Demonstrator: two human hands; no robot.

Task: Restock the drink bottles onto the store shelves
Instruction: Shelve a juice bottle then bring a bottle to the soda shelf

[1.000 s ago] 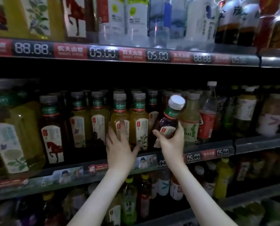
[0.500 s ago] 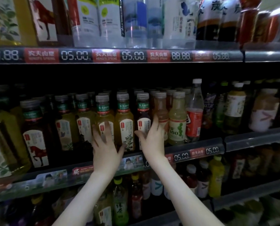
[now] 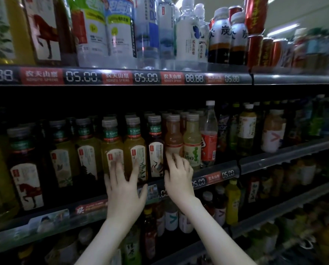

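A person restocking drinks squares up the front row of the middle shelf. At far left, a dark tea bottle with a horse label stands untouched among its neighbours. Next along, the left hand lies flat and wide, its fingers straight and spread against the lower bodies of two yellow-green tea bottles, holding nothing. Just right of them the dark bottle with the crane label stands upright at the shelf's front edge, label out, between the yellow-green pair and a peach-coloured bottle. The right hand sits low at that peach bottle's base, fingers curled toward it; in this dim, soft view it cannot be told whether they grip the bottle or only rest on it. A pale green bottle stands close against the peach one's right side. The step in hand looks like settling and facing the row. To do it well, use the left palm as a brace so the yellow-green pair does not rock back into the rows behind. Nudge low on the body, not at the cap, since tall full bottles tip easily. Bring each base in behind the price rail and turn the labels forward. Let go only once every bottle stands flat and the gaps are closed.
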